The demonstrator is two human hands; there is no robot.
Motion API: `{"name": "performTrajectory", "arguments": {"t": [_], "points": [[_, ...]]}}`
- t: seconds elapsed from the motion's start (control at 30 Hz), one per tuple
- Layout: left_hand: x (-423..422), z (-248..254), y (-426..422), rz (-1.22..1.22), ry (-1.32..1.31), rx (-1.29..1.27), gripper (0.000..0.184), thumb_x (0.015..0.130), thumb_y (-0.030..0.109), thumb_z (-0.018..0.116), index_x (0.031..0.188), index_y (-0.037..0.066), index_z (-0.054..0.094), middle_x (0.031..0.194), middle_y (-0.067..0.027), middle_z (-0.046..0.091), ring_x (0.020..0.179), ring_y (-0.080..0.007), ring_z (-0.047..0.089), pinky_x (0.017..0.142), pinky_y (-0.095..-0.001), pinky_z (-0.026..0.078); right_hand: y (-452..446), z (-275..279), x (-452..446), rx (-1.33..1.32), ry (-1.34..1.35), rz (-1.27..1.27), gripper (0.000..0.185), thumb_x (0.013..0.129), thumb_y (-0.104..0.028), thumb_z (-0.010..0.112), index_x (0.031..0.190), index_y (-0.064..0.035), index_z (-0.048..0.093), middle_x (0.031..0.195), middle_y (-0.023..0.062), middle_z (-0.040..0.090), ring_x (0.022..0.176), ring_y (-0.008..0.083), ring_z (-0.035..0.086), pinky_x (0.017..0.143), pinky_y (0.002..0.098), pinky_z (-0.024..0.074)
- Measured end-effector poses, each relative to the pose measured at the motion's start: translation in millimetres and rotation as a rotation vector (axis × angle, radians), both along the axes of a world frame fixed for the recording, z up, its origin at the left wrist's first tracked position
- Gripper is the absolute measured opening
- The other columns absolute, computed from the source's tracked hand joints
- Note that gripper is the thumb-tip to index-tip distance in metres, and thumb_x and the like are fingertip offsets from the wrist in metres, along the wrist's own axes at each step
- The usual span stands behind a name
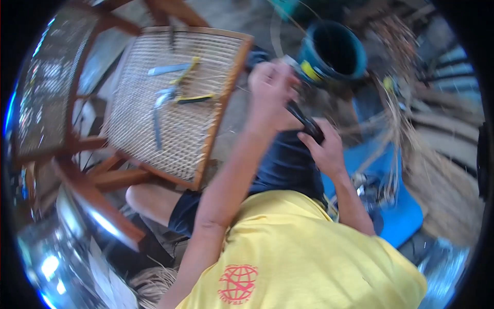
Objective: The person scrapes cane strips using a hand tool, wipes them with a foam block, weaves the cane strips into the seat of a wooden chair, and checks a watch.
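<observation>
My right hand [325, 146] is wrapped around the black handle [312, 127] of a tool, held over my lap. The tool slants up and left toward my left hand [271, 85]. Motion blur and my fingers hide its far end, so its exact kind does not show. My left hand is closed, its fingers pressed together beside a small whitish piece. A thin pale strand [276, 33] rises from near that hand. To the left is a wooden chair with a woven cane seat [154, 67]. Lying on the seat are a hammer-like tool [163, 98] and yellow-and-black handled tools [194, 99].
A teal bucket [304, 54] with a dark inside stands just beyond my left hand. Bundles of cane strips [396, 118] hang at the right, over a blue plastic surface [406, 206]. Coiled cane [154, 280] and shiny plastic wrap [51, 257] lie at lower left.
</observation>
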State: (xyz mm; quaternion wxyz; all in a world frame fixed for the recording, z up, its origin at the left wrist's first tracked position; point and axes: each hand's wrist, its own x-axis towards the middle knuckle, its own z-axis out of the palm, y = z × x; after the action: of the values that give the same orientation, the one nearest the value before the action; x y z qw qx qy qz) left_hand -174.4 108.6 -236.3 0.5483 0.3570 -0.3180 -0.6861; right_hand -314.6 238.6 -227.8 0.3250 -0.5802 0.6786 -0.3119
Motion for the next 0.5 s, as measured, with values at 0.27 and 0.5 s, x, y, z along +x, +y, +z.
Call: {"name": "performTrajectory", "arguments": {"t": [0.27, 0.5], "points": [[56, -4, -30, -0.090, 0.165, 0.081, 0.011, 0.101, 0.017, 0.059, 0.107, 0.008, 0.062, 0.086, -0.0020, 0.064, 0.062, -0.0047, 0.047, 0.062, -0.0238, 0.041, 37, 2, -106, 0.388, -0.730, -0.132, 0.037, 0.090, -0.018, 0.073, 0.119, 0.0000, 0.060, 0.098, 0.0008, 0.064, 0.074, 0.0112, 0.051, 0.074, 0.0264, 0.0470], [74, -26, -11, -0.155, 0.185, 0.089, 0.013, 0.102, 0.015, 0.055, 0.112, 0.006, 0.055, 0.105, -0.0085, 0.064, 0.065, -0.0060, 0.042, 0.059, -0.0213, 0.037, 99, -91, -205, 0.188, 0.026, -0.532, 0.040, 0.093, -0.021, 0.067, 0.127, -0.0028, 0.056, 0.096, 0.0023, 0.067, 0.080, 0.0154, 0.062, 0.073, 0.0289, 0.0494]]}}
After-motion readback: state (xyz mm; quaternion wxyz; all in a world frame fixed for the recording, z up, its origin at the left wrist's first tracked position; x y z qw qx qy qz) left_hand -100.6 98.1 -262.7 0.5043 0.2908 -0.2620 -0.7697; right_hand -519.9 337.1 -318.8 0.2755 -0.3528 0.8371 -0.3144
